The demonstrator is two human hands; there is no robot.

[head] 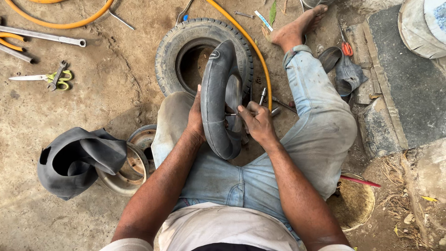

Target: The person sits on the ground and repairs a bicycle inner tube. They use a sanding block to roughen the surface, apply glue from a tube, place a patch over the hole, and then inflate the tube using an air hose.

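Observation:
I sit on the dirt floor with a black inflated inner tube (218, 93) held upright between my knees. My left hand (196, 116) grips the tube's outer left side. My right hand (256, 122) is on the tube's inner right side, its fingers pinched on the thin metal valve stem (231, 114) that sticks out of the tube. Behind the tube a small black tyre (186, 37) lies flat on the ground.
A limp black inner tube (76, 158) and a rusty wheel rim (132, 162) lie at my left. Scissors (44, 78), a long spanner (42, 36) and an orange hose (253, 46) are on the dirt. A stone step (390, 83) and red pliers (346, 48) are right.

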